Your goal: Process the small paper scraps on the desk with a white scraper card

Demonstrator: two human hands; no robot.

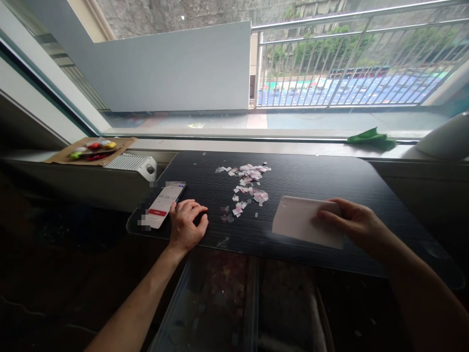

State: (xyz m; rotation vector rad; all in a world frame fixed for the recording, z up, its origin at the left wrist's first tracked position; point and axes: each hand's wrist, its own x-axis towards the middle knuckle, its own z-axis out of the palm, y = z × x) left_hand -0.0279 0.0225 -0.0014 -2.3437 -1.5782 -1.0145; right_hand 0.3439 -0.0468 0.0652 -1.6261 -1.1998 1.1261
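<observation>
- White flat plastic scraper card [304, 220]: on the near right part of the black wood-grain tabletop [322, 176], right of the scraps and apart from them.
- Right hand [357, 225]: grasping the scraper card by its right end, fingers [330, 212] curled over the top edge; thumb is hidden behind the card. Firm pinch, not a full fist.
- Card looks tilted, lower long edge down on the table. My read: held at one end so the whole edge stays free along the surface.
- Left hand [186, 222]: released, holding nothing. Palm down, fingers loosely spread on the tabletop at the near edge, probably just bracing.
- White smartphone [164, 203]: flat just beside the left hand, close to its fingertips; can't tell if they touch. Screen up, showing a running timer, likely laid there to stay readable.
- Small pink and white paper scraps [249, 183]: loose scatter mid-table, between the two hands and further back.
- Clear plastic bin [208, 303]: below the near table edge, under the gap between the hands; contents blurred.
- Green cloth [372, 138]: on the window sill, far right, well apart.
- Brown cardboard tray [120, 144] with coloured bits: far left on the ledge.
</observation>
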